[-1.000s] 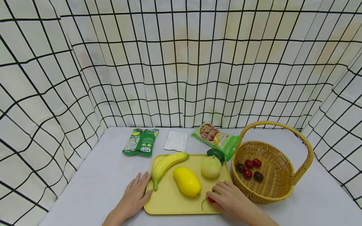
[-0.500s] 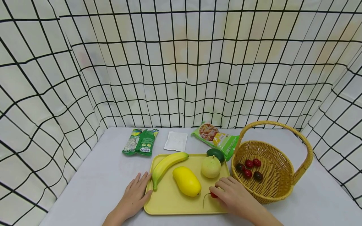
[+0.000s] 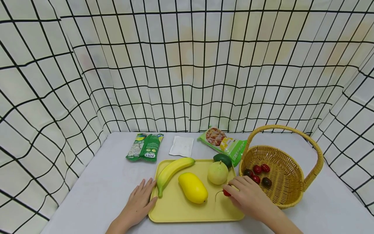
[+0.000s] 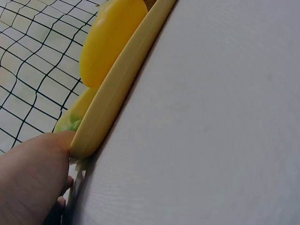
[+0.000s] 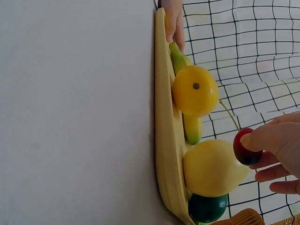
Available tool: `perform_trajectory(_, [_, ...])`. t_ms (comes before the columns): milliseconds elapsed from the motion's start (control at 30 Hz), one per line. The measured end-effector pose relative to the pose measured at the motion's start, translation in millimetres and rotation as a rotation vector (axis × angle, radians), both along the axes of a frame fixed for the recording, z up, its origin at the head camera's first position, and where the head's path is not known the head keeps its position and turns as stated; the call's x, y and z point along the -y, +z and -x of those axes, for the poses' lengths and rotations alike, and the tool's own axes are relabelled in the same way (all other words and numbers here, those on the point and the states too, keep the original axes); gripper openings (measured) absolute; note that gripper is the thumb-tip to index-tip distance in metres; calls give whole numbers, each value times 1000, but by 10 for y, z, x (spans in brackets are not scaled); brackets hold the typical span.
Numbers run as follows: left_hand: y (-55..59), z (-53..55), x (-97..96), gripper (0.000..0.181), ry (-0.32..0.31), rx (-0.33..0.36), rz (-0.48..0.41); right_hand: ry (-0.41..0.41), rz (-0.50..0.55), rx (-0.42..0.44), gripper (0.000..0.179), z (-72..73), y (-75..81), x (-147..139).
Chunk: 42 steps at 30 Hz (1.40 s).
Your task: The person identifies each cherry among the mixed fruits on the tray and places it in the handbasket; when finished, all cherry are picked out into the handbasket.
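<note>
In the right wrist view, a dark red cherry [image 5: 245, 147] with a thin stem is pinched between the thumb and fingers of my right hand [image 3: 247, 196], raised above the right part of the yellow tray [image 3: 175, 213]. My left hand [image 3: 138, 202] rests with straight fingers on the table and the tray's left edge. Beside those fingers lies a banana [image 3: 172, 171] on the tray. A yellow mango [image 3: 193, 188] sits mid-tray, a pale round pear [image 3: 218, 173] to its right. Behind the pear, a dark green avocado [image 3: 224, 159] lies at the tray's back right corner.
Right of the tray stands a wicker basket [image 3: 287, 175] with a tall handle [image 3: 317, 152]; several small red and dark fruits [image 3: 257, 169] are inside. Along the table's back lie a green snack bag [image 3: 145, 147], a white packet [image 3: 181, 146] and a green food bag [image 3: 225, 144].
My right hand has lifted the cherry from the tray's front right and carried it right and up towards the basket. The left hand has stayed in place.
</note>
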State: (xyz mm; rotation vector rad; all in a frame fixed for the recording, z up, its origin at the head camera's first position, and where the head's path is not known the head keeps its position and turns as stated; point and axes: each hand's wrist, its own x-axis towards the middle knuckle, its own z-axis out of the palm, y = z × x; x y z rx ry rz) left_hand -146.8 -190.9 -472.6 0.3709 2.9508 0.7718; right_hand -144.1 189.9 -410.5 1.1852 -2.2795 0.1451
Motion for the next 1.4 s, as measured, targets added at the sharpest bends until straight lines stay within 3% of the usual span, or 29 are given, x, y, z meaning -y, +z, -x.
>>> perform_trajectory(267, [-11,-1,2,60,-1,2,2,-17,-1,-2,39,4,89,-131])
perform_trajectory(600, [-4,3,-1,61,-4,9,-1,-75,10,-25,36,67,196,-287])
perform_trajectory(733, [0,6,-8,61,-5,7,2,-80,26,-39,23,90,212,-377])
perform_trajectory(1000, [13,3,-12,59,-4,-4,-1,-145,16,-8,30,119,189,-575])
perform_trajectory(1167, [13,1,-12,60,-6,3,5,-194,30,-23,57,136,187,-684])
perform_trajectory(1400, [14,0,0,61,-2,9,2,-210,51,-42,64,170,172,-821])
